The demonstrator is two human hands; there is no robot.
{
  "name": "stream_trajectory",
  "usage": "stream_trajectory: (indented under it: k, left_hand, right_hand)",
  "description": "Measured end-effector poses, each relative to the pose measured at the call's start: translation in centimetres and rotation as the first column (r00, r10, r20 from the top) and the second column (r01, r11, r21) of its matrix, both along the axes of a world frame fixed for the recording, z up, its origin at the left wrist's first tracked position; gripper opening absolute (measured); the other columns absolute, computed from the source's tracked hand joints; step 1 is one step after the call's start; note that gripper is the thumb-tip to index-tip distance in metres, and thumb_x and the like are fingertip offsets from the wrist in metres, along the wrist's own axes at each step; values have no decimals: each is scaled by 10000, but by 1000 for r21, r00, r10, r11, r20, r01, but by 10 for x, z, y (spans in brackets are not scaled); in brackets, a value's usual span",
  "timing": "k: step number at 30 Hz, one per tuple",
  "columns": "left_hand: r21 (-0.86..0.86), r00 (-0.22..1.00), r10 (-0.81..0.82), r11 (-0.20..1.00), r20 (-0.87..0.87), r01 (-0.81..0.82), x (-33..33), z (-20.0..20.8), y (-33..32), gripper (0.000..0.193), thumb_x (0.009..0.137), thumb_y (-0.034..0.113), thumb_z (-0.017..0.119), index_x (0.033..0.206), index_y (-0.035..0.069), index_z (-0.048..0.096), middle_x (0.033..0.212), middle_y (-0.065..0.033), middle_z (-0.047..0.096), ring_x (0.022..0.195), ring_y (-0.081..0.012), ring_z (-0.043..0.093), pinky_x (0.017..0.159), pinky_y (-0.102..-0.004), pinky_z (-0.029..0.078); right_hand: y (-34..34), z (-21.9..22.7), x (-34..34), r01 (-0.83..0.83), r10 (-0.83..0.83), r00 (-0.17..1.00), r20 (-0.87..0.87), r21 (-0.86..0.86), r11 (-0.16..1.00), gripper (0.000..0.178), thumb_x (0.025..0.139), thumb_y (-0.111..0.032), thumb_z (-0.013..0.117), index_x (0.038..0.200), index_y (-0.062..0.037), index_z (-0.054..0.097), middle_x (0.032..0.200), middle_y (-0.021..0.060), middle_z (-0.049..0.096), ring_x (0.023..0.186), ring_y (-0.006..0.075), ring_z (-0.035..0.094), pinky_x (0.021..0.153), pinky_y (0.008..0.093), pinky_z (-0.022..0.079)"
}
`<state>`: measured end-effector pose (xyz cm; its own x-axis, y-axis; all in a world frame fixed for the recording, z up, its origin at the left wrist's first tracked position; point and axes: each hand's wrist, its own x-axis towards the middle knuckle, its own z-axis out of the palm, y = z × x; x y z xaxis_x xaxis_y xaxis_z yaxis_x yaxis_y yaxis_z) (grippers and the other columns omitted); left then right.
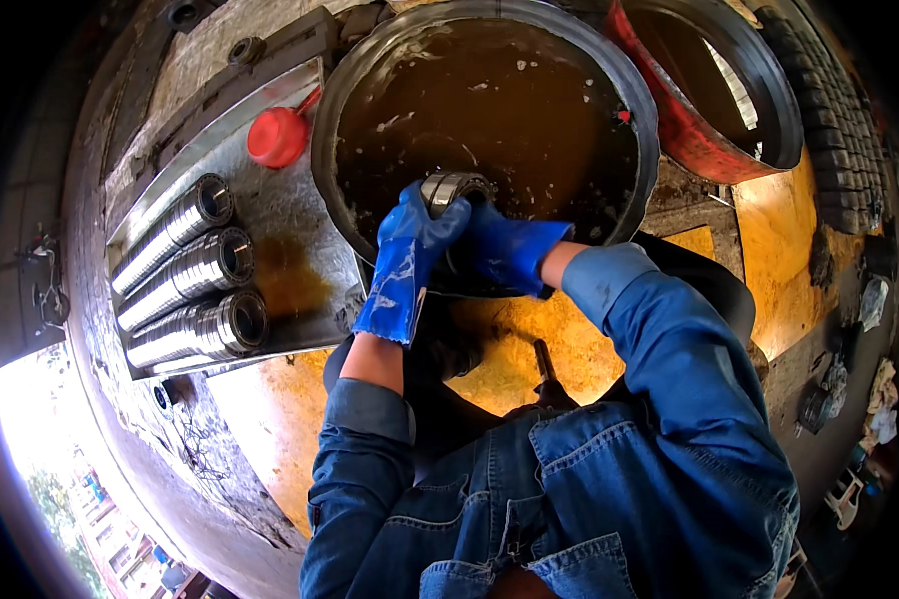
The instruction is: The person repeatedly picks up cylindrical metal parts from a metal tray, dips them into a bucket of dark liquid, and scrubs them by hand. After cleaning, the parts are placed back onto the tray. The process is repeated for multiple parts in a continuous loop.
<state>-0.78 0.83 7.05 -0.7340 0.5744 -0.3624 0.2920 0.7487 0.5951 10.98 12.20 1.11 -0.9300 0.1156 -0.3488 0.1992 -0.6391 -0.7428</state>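
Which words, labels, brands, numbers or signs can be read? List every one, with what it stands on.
None can be read.
Metal ring over the tub, and ring stacks: no legible marks.
Red scoop and red drum: no legible lettering.
Bright outdoor background at lower left: too small and blurred to tell.

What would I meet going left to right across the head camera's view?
Rows of shiny metal rings, red scoop, blue-gloved left hand, blue-gloved right hand, red-walled round container.
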Motion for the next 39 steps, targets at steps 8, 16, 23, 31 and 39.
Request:
stream_trajectory:
  k: [8,16,23,31,39]
  left_hand:
    - [-14,996,29,1000,82,-28,3,22,-3,914,844,588,735,1447,-52,485,1294,-298,656,1211,-413,653,1028,-429,517]
    - [-34,1000,30,999,4,-30,3,14,-3,843,838,573,734,1390,-33,536,1218,-259,705,1139,-389,694,989,-404,543]
    - [5,1000,-10,1000,16,10,2,17,-3,811,846,587,715,1350,-32,574,1219,-279,697,1151,-415,681,992,-420,540]
    - [-251,990,-118,963,-81,95,-2,25,8,893,833,719,633,1327,-24,606,1229,-275,694,1147,-440,671,1009,-455,526]
    - [-144,998,-29,989,-53,21,-5,17,0,824,866,684,660,1305,-14,642,1187,-287,705,1144,-439,671,998,-464,517]
  right_hand:
    - [33,70,4,-430,144,856,496,531,730,334,977,-291,715,1202,-44,699,1101,77,747,1027,173,688,913,309,533]
    - [1,5,-3,-175,166,984,63,187,967,415,995,-320,649,1314,-55,622,1240,112,680,1139,211,630,1011,321,474]
    - [36,19,10,-357,160,916,367,568,742,407,989,-319,652,1305,-63,630,1236,113,684,1134,222,636,1002,331,483]
    - [2,1,-6,-138,135,990,39,102,985,398,981,-318,655,1294,-72,639,1230,115,690,1128,234,643,992,343,492]
    - [39,17,12,-347,148,915,374,548,761,389,974,-316,658,1284,-81,648,1224,116,695,1122,246,650,982,354,502]
